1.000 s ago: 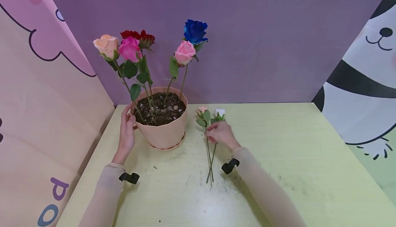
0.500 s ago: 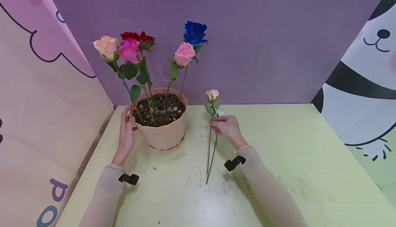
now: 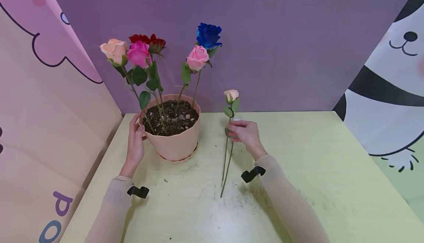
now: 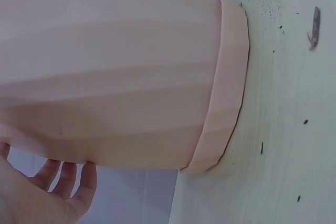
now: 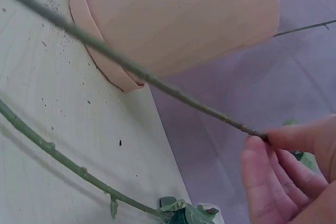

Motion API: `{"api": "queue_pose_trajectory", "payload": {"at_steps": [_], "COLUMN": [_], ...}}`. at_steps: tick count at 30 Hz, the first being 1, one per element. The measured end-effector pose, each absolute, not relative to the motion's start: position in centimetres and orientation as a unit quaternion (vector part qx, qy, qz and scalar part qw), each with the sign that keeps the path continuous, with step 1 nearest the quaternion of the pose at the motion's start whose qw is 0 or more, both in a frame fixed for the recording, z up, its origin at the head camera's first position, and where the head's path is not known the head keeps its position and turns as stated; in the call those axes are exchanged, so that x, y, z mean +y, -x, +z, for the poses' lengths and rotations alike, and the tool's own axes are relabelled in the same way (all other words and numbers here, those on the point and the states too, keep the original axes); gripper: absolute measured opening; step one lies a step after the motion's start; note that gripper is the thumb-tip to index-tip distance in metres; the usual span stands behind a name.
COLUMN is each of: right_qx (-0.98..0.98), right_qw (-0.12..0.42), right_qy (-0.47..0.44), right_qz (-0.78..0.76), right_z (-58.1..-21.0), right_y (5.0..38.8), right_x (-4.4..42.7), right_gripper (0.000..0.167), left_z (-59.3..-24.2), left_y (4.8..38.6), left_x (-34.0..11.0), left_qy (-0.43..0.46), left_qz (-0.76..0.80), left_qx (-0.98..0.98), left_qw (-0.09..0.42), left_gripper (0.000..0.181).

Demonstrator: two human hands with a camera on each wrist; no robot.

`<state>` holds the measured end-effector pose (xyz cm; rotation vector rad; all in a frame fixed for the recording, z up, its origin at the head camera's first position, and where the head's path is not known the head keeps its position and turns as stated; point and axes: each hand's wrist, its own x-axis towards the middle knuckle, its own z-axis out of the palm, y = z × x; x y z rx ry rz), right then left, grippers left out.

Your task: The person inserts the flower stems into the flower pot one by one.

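Observation:
My right hand (image 3: 246,134) pinches the stem of a pale peach rose (image 3: 231,95) between thumb and forefinger, holding it up over the table. In the right wrist view, the held stem (image 5: 184,98) runs up left from the fingertips. A white rose (image 3: 236,119) lies behind that hand, mostly hidden; its stem (image 3: 226,175) extends toward the front. My left hand (image 3: 135,143) rests against the left side of a pink flowerpot (image 3: 175,145). Its fairly straight fingers (image 4: 86,187) touch the pot's outer wall in the left wrist view.
Dark soil (image 3: 172,119) with small pebbles fills the pot. Peach, magenta, red, pink and blue flowers (image 3: 208,35) stand in it. Soil crumbs and a small twig (image 3: 165,180) lie on the table (image 3: 298,213). A purple backdrop (image 3: 281,51) rises behind.
My right hand has lifted the peach rose off the table and moved slightly right; the bloom now stands higher. The left hand keeps its place on the pot.

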<state>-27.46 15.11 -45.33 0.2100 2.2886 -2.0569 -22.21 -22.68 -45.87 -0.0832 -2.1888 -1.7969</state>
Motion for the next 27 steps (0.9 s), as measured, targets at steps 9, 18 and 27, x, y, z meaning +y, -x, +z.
{"api": "queue_pose_trajectory", "payload": {"at_steps": [9,18,27], "right_qx": [0.676,0.558,0.509], "right_qw": [-0.01,-0.063,-0.118], "right_qy": [-0.054,-0.022,0.056], "right_qz": [-0.735,-0.827,-0.851], "right_z": [-44.6,-43.7,-40.9], "right_y": [27.5,27.3,26.8], "right_x": [15.1,14.9,14.5], "right_gripper": [0.036,0.038,0.011], "left_z": [-45.8,-45.9,-45.8], "left_y": [22.3,22.2,22.2], "left_x": [-22.6,-22.6,-22.6], "left_qy": [0.019,0.019,0.021], "left_qz": [-0.635,-0.636,-0.633], "left_qx": [-0.758,-0.758,-0.76], "left_qw": [0.149,0.145,0.148], "left_gripper": [0.059,0.058,0.058]}}
